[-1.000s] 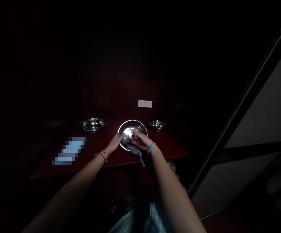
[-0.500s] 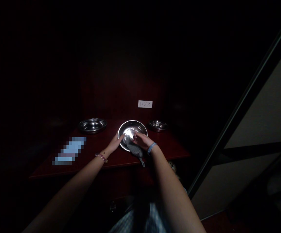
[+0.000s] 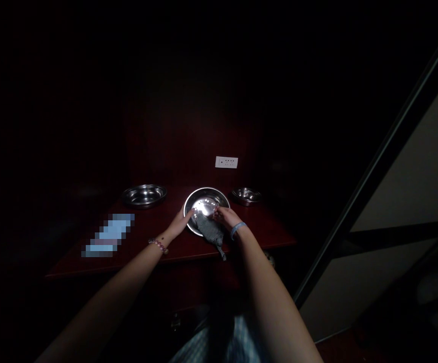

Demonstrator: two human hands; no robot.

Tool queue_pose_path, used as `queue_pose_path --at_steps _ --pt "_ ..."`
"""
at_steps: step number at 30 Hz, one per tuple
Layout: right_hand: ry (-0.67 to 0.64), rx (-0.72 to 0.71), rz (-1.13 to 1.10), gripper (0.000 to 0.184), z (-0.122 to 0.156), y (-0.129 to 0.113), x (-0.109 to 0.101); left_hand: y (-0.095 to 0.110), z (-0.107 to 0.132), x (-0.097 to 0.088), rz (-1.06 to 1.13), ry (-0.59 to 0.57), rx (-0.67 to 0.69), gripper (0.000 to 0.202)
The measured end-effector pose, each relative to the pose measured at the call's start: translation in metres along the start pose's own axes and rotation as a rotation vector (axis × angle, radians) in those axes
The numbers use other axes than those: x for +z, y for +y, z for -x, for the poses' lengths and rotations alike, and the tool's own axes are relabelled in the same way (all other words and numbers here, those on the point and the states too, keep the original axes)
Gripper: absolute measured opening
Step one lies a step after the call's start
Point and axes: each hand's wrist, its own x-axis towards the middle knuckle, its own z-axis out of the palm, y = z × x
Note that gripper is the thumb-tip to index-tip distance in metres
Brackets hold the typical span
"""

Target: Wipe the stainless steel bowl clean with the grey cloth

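Observation:
A shiny steel bowl (image 3: 206, 192) is tilted up near the table's front edge, its inside facing me. My left hand (image 3: 181, 222) grips its left rim, the thumb lying over the inside. A grey cloth (image 3: 209, 230) hangs over the near rim, its tail dangling past the table edge. At the right side of the bowl, over its inside, is my right hand (image 3: 226, 217), with curled fingers close to the cloth. Whether those fingers pinch anything is too dark and small to make out.
Another steel bowl (image 3: 144, 196) stands at the back left of the dark red table (image 3: 147, 252), and a smaller steel bowl (image 3: 245, 195) at the back right. A blurred-out bluish rectangle (image 3: 109, 235) lies on the left. A white socket panel (image 3: 226, 162) is on the back wall.
My right hand has shifted slightly right inside the bowl, and its fingers have curled in, uncovering more of the cloth. The left hand and the bowl stay where they were.

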Motion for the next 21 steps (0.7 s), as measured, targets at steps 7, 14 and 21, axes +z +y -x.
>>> queue_pose_path --at_steps 7,14,21 --pt "0.079 0.065 -0.109 0.027 -0.0009 -0.0015 0.0006 0.0030 0.0011 0.0006 -0.003 0.010 -0.019 0.063" --pt "0.072 0.015 -0.088 0.045 0.0004 -0.0013 0.0005 0.0068 0.0028 -0.0002 -0.006 0.001 -0.020 0.063" --pt "0.073 0.032 -0.059 0.043 0.0016 -0.0021 0.0022 0.0053 0.0021 0.0000 0.014 0.006 -0.026 0.064"
